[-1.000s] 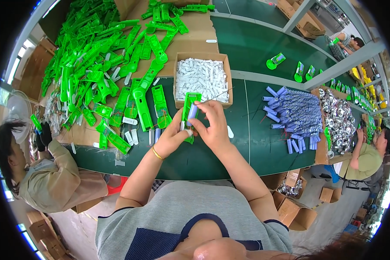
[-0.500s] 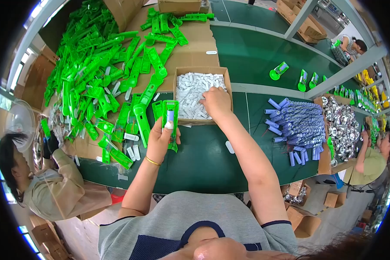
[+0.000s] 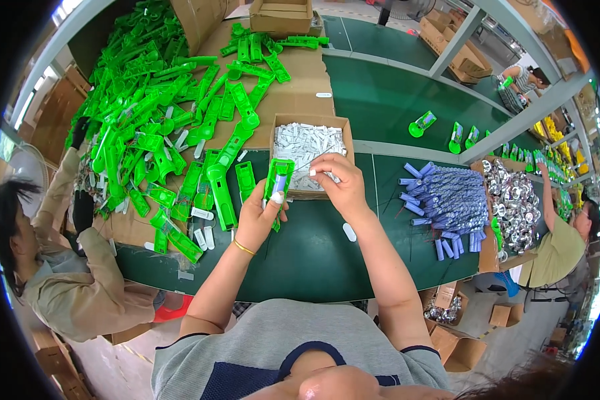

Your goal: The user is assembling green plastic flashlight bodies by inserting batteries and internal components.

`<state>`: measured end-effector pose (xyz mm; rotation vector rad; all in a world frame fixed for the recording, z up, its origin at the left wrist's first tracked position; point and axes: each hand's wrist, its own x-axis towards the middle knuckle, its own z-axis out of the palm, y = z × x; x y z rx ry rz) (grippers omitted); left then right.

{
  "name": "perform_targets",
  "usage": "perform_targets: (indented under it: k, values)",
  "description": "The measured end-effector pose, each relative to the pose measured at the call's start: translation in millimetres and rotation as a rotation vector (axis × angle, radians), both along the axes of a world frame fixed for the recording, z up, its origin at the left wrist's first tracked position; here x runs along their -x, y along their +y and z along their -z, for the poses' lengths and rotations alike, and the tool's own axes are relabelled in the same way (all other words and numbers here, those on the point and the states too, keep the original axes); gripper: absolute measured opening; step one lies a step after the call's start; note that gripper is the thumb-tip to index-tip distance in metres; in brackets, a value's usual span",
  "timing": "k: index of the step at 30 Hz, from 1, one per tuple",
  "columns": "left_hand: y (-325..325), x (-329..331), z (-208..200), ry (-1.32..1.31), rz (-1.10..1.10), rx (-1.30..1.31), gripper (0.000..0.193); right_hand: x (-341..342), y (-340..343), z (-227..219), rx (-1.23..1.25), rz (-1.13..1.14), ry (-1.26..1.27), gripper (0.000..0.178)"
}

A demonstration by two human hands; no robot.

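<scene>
My left hand [image 3: 255, 223] is closed round a green plastic housing [image 3: 283, 165] held upright above the table's near side. A blue-purple cylindrical battery [image 3: 280, 183] lies inside the housing. Something white covers my left thumb tip. My right hand [image 3: 343, 190] pinches a small white piece [image 3: 313, 172] between thumb and fingertips, just right of the housing and apart from it. Behind both hands stands an open cardboard box [image 3: 313, 120] full of small white plastic pieces [image 3: 303, 141]. Another green housing [image 3: 245, 179] rests beside my left hand.
A big heap of green housings [image 3: 147, 100] covers cardboard at left. Stacked blue-purple batteries [image 3: 450, 200] and a box of shiny round metal parts [image 3: 513, 200] are at right. Co-workers [image 3: 80, 267] sit left and right. A metal frame post [image 3: 513, 127] slants across the right.
My right hand has come out of the box toward the housing, bringing a small white piece. My left hand has shifted slightly right with the housing. The left co-worker now reaches toward the heap.
</scene>
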<state>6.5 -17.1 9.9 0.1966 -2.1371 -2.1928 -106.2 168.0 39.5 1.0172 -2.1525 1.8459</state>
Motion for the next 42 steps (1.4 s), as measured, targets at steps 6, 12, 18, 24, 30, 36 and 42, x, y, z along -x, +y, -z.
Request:
perform_targets:
  k: [6,12,18,24,30,36,42]
  values:
    - [25,9,-31,0.11,0.056,-0.402,0.039,-28,-3,5,0.181,-0.036,-0.082,0.019]
    - [31,24,-41,0.067,0.039,-0.367,0.039,-50,0,-20,0.026,0.205,-0.021,0.016]
    - [35,44,-44,0.077,0.096,-0.144,0.041,-38,24,-34,-0.153,0.269,0.239,0.013]
    - [44,63,-37,0.101,0.171,-0.087,0.046,3,20,-31,0.395,0.244,-0.345,0.011]
    - [65,86,-36,0.094,0.068,0.159,0.045,27,3,-28,0.506,0.33,-0.432,0.01]
    - [49,136,-40,-0.022,0.201,0.115,0.041,106,19,-7,0.017,0.452,-0.124,0.036]
    - [1,181,-46,0.24,0.209,0.482,0.054,231,70,-3,-0.12,0.299,-0.293,0.027]
